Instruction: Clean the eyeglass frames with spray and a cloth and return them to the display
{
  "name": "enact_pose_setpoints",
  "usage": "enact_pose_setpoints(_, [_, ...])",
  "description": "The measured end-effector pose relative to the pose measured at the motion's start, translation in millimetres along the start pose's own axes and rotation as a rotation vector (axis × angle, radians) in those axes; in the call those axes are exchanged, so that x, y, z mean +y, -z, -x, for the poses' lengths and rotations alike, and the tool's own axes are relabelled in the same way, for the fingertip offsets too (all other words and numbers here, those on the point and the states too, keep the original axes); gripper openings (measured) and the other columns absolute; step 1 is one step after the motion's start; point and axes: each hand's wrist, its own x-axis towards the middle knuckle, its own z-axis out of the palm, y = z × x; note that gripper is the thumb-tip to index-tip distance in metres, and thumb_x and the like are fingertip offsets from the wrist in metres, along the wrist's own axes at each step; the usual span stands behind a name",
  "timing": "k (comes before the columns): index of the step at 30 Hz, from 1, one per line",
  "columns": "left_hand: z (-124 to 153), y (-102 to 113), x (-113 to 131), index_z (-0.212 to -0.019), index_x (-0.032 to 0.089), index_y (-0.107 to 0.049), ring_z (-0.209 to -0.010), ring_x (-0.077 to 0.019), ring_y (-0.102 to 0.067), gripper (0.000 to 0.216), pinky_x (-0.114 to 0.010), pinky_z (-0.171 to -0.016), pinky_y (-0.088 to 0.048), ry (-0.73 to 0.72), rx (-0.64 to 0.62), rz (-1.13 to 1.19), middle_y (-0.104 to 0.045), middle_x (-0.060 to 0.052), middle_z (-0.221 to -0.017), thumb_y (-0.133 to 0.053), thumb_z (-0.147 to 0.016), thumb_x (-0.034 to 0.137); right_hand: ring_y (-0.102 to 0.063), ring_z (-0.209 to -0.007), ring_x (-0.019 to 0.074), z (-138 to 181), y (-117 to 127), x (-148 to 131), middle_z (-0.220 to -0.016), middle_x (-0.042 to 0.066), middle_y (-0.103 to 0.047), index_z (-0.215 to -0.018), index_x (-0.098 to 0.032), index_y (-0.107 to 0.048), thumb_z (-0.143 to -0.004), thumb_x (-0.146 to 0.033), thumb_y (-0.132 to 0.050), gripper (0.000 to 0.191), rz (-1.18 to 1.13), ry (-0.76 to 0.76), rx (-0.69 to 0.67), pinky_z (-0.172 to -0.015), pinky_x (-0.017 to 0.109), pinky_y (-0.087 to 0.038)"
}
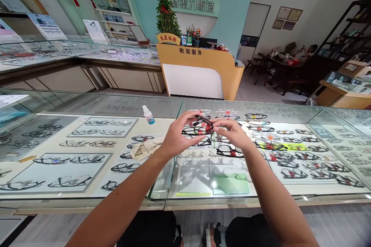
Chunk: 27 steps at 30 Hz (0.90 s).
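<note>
Above the glass display case, both my hands hold one pair of dark-framed eyeglasses [203, 120]. My left hand [180, 133] grips one side, thumb below and fingers above. At the other side, the fingers of my right hand [233, 133] pinch the frame near a temple. A red patch shows by the lenses; whether it belongs to this pair or to one beneath, I cannot tell. A crumpled cream cloth [145, 149] lies on the glass left of my left hand. Beyond it stands a small white spray bottle [148, 115] with blue at its base.
Rows of eyeglasses [230, 151], many with red tags, fill the case on the right. More frames lie on white trays [101, 126] to the left. The glass case's front edge [203, 204] runs before me. Across the aisle stands a wooden counter [199, 73] with a plant [167, 15].
</note>
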Motion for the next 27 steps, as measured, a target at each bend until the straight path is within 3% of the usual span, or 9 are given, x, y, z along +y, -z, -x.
enact_pose_setpoints(6, [2.2,-4.5,-2.3,-0.153,0.028,-0.050,-0.125,-0.0295,-0.071,0.083,-0.043,-0.106,-0.059,0.103,-0.006,0.060,-0.065,-0.014,-0.145,-0.089,-0.081,0.042,-0.071,-0.114,0.0274,-0.8,-1.7,2.5,-0.118,0.007,-0.080,-0.099,-0.028,-0.086,-0.092,-0.048,-0.077,0.024,-0.097,-0.024,0.028,-0.104,0.043,-0.050])
enact_pose_setpoints(9, [2.9,-8.2,-3.8,-0.154,0.026,-0.046,-0.122,-0.0288,-0.069,0.091,-0.043,-0.101,-0.058,0.015,0.174,0.004,-0.061,-0.016,-0.145,-0.092,-0.078,0.043,-0.071,-0.109,0.0267,-2.2,-4.8,3.3,-0.113,0.007,-0.081,-0.094,-0.027,-0.087,-0.091,-0.046,-0.078,0.021,-0.097,-0.005,0.123,-0.101,0.042,-0.051])
enact_pose_setpoints(11, [3.8,-10.2,-1.9,-0.138,0.024,-0.060,-0.105,-0.0227,-0.069,0.063,-0.038,-0.091,-0.058,-0.059,0.355,-0.088,-0.067,-0.011,-0.125,-0.087,-0.083,0.039,-0.071,-0.110,0.0269,-3.2,-8.2,5.5,-0.111,0.007,-0.081,-0.092,-0.027,-0.087,-0.090,-0.045,-0.079,0.020,-0.093,0.003,0.222,-0.101,0.042,-0.051])
enact_pose_setpoints(12, [4.3,-11.4,0.2,-0.125,0.023,-0.067,-0.093,-0.0189,-0.067,0.041,-0.035,-0.085,-0.056,-0.074,0.384,-0.120,-0.069,-0.007,-0.109,-0.081,-0.089,0.036,-0.071,-0.110,0.0270,-3.7,-10.9,6.9,-0.110,0.006,-0.081,-0.091,-0.027,-0.086,-0.090,-0.045,-0.079,0.019,-0.087,0.008,0.282,-0.102,0.043,-0.051])
enact_pose_setpoints(14, [5.6,-14.6,5.7,-0.105,0.022,-0.073,-0.076,-0.0141,-0.060,0.012,-0.030,-0.074,-0.051,-0.041,0.275,-0.116,-0.065,-0.002,-0.085,-0.069,-0.098,0.031,-0.071,-0.110,0.0266,-4.2,-18.8,9.7,-0.109,0.006,-0.080,-0.089,-0.027,-0.086,-0.089,-0.043,-0.080,0.017,-0.060,0.028,0.397,-0.104,0.043,-0.051])
enact_pose_setpoints(16, [6.8,-19.4,10.7,-0.106,0.022,-0.077,-0.070,-0.0128,-0.056,0.017,-0.028,-0.069,-0.048,0.053,0.094,-0.055,-0.063,0.000,-0.078,-0.064,-0.102,0.032,-0.071,-0.109,0.0263,-4.1,-30.1,11.7,-0.110,0.007,-0.079,-0.089,-0.027,-0.085,-0.089,-0.042,-0.079,0.016,-0.005,0.068,0.479,-0.104,0.044,-0.053])
enact_pose_setpoints(18, [7.9,-24.8,13.3,-0.115,0.023,-0.079,-0.070,-0.0132,-0.055,0.025,-0.027,-0.067,-0.048,0.158,0.018,0.002,-0.063,0.000,-0.079,-0.064,-0.102,0.039,-0.071,-0.113,0.0267,-3.2,-43.0,12.8,-0.113,0.009,-0.079,-0.093,-0.027,-0.085,-0.092,-0.040,-0.076,0.016,0.074,0.115,0.529,-0.106,0.044,-0.053])
enact_pose_setpoints(24, [9.7,-32.8,10.1,-0.109,0.021,-0.080,-0.068,-0.0150,-0.055,0.036,-0.028,-0.060,-0.052,0.398,0.078,0.149,-0.064,-0.002,-0.080,-0.071,-0.093,0.052,-0.069,-0.122,0.0275,2.7,-68.8,12.9,-0.128,0.011,-0.074,-0.116,-0.028,-0.082,-0.099,-0.036,-0.069,0.023,0.270,0.184,0.548,-0.111,0.046,-0.052])
enact_pose_setpoints(27, [8.4,-31.4,8.1,-0.104,0.020,-0.080,-0.063,-0.0135,-0.051,0.037,-0.026,-0.055,-0.049,0.480,0.150,0.200,-0.055,0.001,-0.070,-0.077,-0.088,0.054,-0.066,-0.129,0.0276,5.5,-72.1,11.4,-0.136,0.012,-0.072,-0.125,-0.029,-0.078,-0.102,-0.034,-0.063,0.028,0.352,0.202,0.506,-0.115,0.046,-0.050])
